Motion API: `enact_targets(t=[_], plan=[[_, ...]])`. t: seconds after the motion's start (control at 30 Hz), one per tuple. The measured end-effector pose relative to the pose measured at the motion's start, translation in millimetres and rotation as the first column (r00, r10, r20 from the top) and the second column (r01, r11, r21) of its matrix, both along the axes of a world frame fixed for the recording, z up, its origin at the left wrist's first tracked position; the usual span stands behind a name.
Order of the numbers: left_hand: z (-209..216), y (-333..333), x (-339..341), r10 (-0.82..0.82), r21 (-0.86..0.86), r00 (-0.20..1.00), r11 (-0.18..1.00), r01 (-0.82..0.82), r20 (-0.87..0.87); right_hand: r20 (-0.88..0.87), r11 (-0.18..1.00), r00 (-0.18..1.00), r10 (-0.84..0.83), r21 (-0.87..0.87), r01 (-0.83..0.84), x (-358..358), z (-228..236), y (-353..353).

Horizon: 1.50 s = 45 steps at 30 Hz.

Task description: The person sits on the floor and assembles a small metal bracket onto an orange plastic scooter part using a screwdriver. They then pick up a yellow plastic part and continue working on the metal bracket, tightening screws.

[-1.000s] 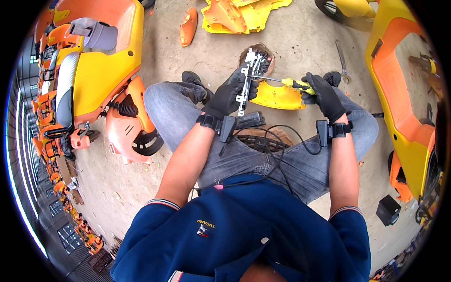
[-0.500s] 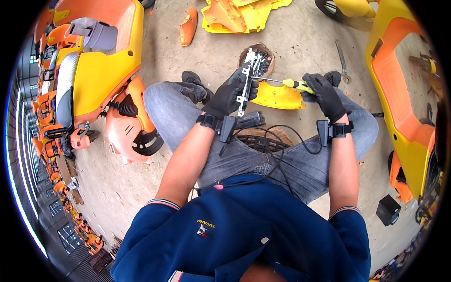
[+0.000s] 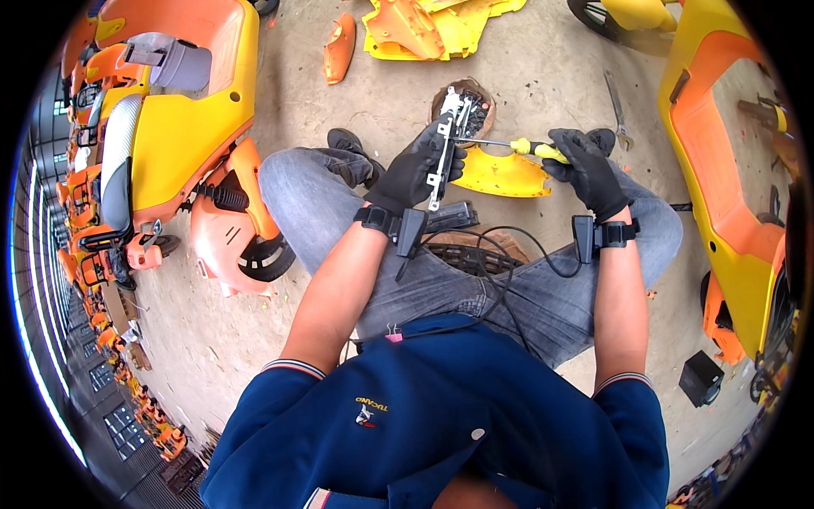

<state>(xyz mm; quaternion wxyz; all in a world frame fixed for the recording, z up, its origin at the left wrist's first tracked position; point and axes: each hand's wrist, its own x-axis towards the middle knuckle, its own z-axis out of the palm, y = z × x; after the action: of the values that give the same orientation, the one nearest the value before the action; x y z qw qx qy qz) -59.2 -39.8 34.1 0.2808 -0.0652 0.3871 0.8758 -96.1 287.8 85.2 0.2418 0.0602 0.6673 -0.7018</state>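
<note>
In its black glove, my left hand (image 3: 413,174) is closed around a long white-and-metal bracket-like part (image 3: 444,157), held upright between my knees. My gloved right hand (image 3: 590,174) grips the yellow handle of a screwdriver (image 3: 536,149). The screwdriver's shaft points left, and its tip meets the side of the part near my left fingers; the exact contact point is too small to make out. Just below the shaft lies a curved yellow plastic panel (image 3: 504,176). Behind the part stands a round container (image 3: 487,119) of small dark pieces, partly covered by it.
Yellow-and-orange scooter bodies stand at left (image 3: 182,153) and right (image 3: 725,170). A wrench (image 3: 619,110) lies on the floor at the far right. Loose yellow panels (image 3: 462,38) and an orange piece (image 3: 340,49) lie ahead. A black box (image 3: 701,379) sits at lower right. Black cables (image 3: 509,280) cross my lap.
My right fingers have loosened and shifted slightly on the screwdriver handle, showing more of its yellow end. My left hand and the part stay in place.
</note>
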Motion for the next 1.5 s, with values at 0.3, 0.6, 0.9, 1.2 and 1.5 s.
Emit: enact_targets(t=[0.3,0.6,0.9,1.2,1.5], plan=[[12.5,4.5,-1.9,-0.011,-0.044,0.997,0.999,0.014,0.075,-0.012,0.993,0.999,-0.046,-0.109,0.044,-5.0,-20.3,13.7],[8.3,-0.4,-1.4,0.009,0.024,0.994,1.000,-0.012,0.106,0.186,0.968,0.975,0.121,0.195,-0.157,-5.5,-3.2,7.3],[10.1,2.6,-0.8,0.009,0.024,0.997,1.000,-0.011,0.079,-0.004,0.999,1.000,-0.021,-0.033,0.021,-2.7,-6.2,5.3],[10.9,2.0,-2.1,0.000,-0.026,0.998,1.000,0.002,0.055,0.035,0.975,0.989,0.141,0.171,-0.144,-5.0,-4.5,9.1],[13.0,3.1,-1.4,0.001,-0.021,0.996,1.000,0.001,0.085,-0.483,0.935,0.834,0.268,0.340,-0.104,-3.6,-17.5,13.0]])
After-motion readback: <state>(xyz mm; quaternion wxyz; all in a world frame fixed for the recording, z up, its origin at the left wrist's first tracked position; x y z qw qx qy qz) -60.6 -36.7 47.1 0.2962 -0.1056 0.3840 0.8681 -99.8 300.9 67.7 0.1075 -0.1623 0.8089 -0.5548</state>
